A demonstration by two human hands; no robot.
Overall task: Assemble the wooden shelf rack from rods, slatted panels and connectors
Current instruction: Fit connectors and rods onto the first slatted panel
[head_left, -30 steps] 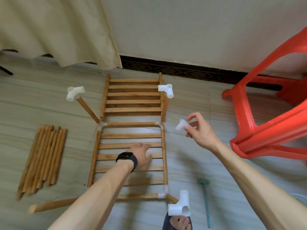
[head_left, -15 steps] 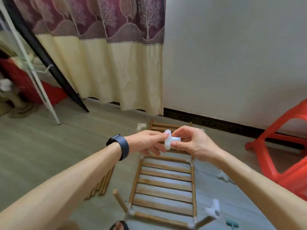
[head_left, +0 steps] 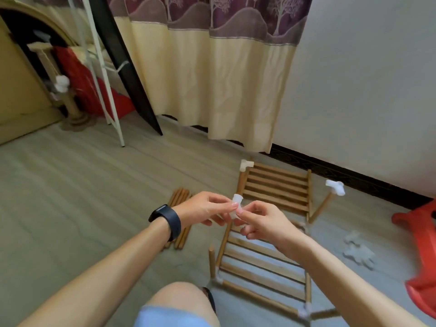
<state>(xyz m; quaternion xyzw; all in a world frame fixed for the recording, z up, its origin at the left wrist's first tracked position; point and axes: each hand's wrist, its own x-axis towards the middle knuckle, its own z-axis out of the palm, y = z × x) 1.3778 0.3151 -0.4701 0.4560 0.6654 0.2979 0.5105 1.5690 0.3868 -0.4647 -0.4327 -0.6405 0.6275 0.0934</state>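
A white connector (head_left: 236,206) is pinched from either side by the left hand (head_left: 205,210) and right hand (head_left: 263,224), seemingly clear above the slatted panel (head_left: 259,264).

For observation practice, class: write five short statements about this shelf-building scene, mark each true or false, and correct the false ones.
1. The left hand and right hand pinch one connector. True.
2. The watch is on the right wrist. False: the watch is on the left wrist.
3. Spare rods lie on the floor. True.
4. The chair is blue. False: the chair is red.
5. The near-left upright rod has a bare top. True.
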